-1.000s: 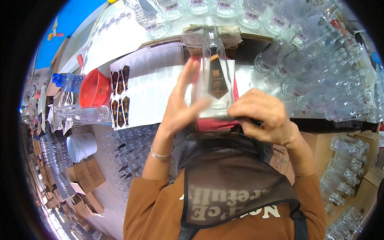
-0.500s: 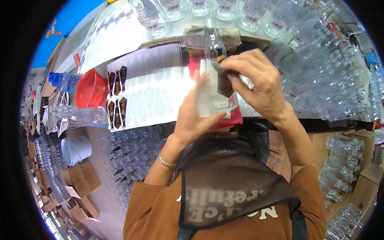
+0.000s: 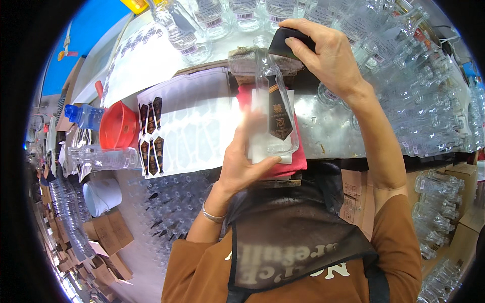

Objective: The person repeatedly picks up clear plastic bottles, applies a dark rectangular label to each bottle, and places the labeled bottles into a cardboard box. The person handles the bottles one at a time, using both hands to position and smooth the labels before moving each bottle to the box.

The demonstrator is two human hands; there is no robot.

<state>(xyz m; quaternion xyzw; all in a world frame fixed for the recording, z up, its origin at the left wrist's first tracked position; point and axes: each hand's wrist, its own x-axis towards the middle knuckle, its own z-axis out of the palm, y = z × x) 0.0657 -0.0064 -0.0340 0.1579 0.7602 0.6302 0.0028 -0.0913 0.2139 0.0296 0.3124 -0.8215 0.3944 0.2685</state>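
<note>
I see the clear glass bottle (image 3: 270, 108) lying on its side on the red cloth pad (image 3: 295, 161), at the front edge of the metal worktable (image 3: 328, 131), neck pointing away from me. A dark tapered label (image 3: 279, 117) runs along the bottle's upper face.

The left hand (image 3: 242, 161) grips the bottle's base end from the left, fingers curled around it and thumb laid across the near side. It is motion-blurred. Half a second ago this hand sat higher, with its fingers raised along the body of the bottle; it now sits lower, at the base.

The right hand (image 3: 323, 50) is clenched on a small black pad (image 3: 288, 40), fingers over its top, at the bottle's neck. One second ago this hand was pressed down at the bottle's base end; half a second ago it was at mid-body; it now stands at the far end, over the grey block (image 3: 242, 60) that supports the neck.

To the left lie a sheet of dark labels (image 3: 151, 131) on white backing, a red funnel (image 3: 117, 126) and an empty clear bottle (image 3: 103, 157). Rows of glass bottles (image 3: 414, 116) crowd the table on the right.
</note>
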